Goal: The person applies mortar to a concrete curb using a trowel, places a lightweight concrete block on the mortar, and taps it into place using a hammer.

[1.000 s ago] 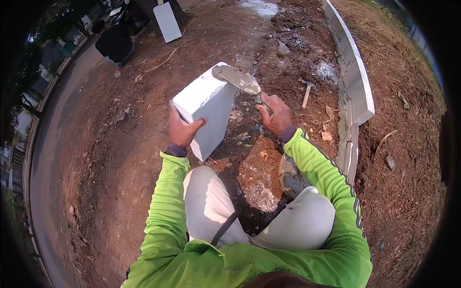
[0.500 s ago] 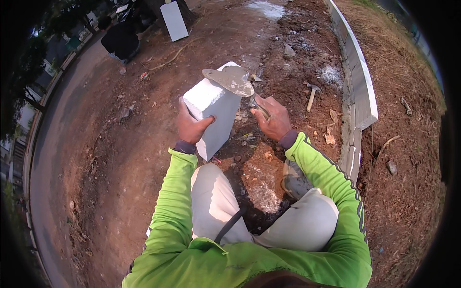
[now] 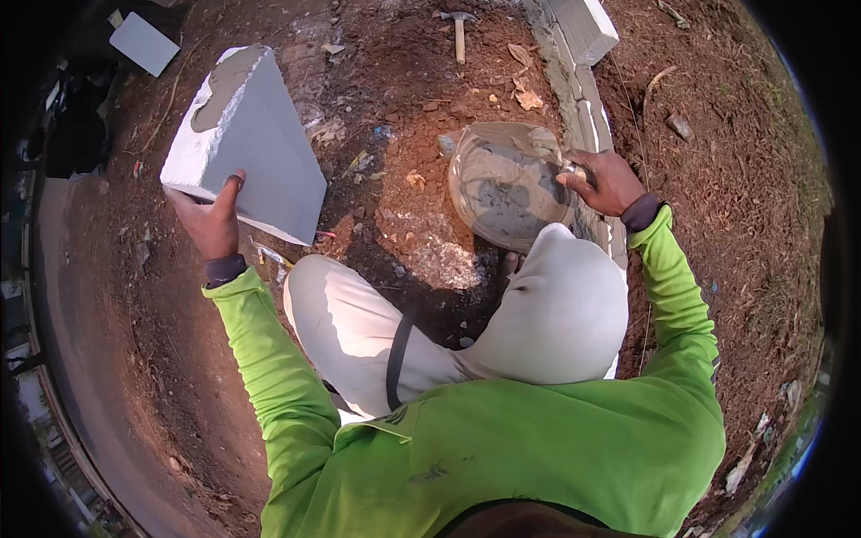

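Note:
My left hand grips the lower near end of a white lightweight block, thumb against its side face. The block is tilted, and a patch of grey mortar lies on its narrow upper face. In my right hand is the handle of a trowel. Its blade is at the right side of a bucket of wet grey mortar, partly smeared with the mix and hard to tell apart from it. The bucket stands just beyond my right knee.
A claw hammer lies on the soil ahead. On the right runs a mortared course with a white wall block, and a thin string beside it. Another white block and a dark-clothed person are at far left.
The trowel has left the block's upper face and moved right to the bucket, leaving mortar behind. My left hand and the block shifted left as the view turned down and right.

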A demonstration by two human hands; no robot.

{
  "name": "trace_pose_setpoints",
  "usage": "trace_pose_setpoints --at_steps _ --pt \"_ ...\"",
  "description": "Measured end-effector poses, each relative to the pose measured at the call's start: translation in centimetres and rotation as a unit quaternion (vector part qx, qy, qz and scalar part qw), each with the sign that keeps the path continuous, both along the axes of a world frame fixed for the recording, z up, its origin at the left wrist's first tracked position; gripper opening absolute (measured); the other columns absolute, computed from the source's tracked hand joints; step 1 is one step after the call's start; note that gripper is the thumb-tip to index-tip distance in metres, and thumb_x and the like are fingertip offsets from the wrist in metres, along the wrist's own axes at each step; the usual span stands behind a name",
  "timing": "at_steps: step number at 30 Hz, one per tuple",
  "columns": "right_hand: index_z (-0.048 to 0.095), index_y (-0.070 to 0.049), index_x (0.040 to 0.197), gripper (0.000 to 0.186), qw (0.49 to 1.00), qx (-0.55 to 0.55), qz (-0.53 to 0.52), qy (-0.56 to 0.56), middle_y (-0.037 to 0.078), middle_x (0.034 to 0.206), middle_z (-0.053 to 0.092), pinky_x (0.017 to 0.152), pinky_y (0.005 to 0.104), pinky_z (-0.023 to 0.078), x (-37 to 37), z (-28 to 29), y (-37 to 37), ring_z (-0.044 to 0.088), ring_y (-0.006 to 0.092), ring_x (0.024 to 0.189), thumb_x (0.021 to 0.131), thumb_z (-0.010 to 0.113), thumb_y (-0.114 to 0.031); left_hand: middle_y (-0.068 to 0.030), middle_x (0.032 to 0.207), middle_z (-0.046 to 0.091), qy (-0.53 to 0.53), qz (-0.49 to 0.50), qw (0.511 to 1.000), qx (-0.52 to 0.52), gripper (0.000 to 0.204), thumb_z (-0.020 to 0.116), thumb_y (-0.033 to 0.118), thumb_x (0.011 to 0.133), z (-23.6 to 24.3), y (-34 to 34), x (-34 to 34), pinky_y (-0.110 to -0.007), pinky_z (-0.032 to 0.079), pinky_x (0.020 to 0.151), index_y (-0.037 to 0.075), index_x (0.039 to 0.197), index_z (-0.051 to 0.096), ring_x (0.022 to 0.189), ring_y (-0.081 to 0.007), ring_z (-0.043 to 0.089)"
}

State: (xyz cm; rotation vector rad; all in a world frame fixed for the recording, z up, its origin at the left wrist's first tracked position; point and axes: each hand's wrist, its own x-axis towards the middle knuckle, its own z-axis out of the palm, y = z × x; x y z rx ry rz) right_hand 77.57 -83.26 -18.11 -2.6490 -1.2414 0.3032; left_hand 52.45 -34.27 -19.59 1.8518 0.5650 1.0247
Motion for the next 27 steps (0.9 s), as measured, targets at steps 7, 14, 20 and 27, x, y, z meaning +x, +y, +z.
trace_pose_setpoints --at_steps 7,14,20,27 --pt "0.072 -0.007 0.101 0.035 0.967 -0.248 -0.037 -0.041 0.022 0.085 0.071 0.079 0.0514 0.056 -1.2 -1.7 0.2 0.07 0.0416 0.087 0.094 0.064 -0.041 -0.018 0.136 0.053 0.006 -0.011 1.0 0.012 0.088 0.087 0.01 0.074 0.7 -1.7 1.1 -0.039 0.045 0.105 -0.004 0.145 0.037 0.122 -0.0257 0.055" --pt "0.071 -0.008 0.1 0.044 0.891 -0.13 -0.156 0.407 0.004 0.063 0.057 0.046 0.0304 0.046 1.5 -2.6 -3.3 0.053 0.0134 0.047 0.098 0.063 -0.051 -0.0176 0.133 0.055 0.002 0.0 0.999 0.048 0.087 0.088 0.013 0.073 0.6 -1.7 2.3 -0.039 0.044 0.104 -0.004 0.143 0.039 0.119 -0.0262 0.056" --pt "0.07 -0.001 0.108 0.045 0.781 0.113 -0.186 0.586 0.002 0.06 0.056 0.041 0.0227 0.041 -0.7 -3.0 -5.2 0.053 0.0087 0.046 0.098 0.066 -0.045 -0.0177 0.133 0.055 0.005 0.016 0.998 0.055 0.086 0.088 0.013 0.074 0.6 -0.8 1.3 -0.039 0.044 0.104 -0.004 0.143 0.039 0.119 -0.0257 0.056" --pt "0.067 0.004 0.123 0.043 0.828 0.294 0.084 0.47 0.006 0.08 0.069 0.058 0.0278 0.052 -1.7 2.5 10.2 0.065 0.0132 0.061 0.096 0.068 -0.03 -0.0223 0.125 0.059 0.045 0.043 0.994 0.093 0.091 0.089 0.022 0.066 0.8 0.1 1.9 -0.04 0.047 0.1 -0.005 0.139 0.04 0.115 -0.0317 0.06"
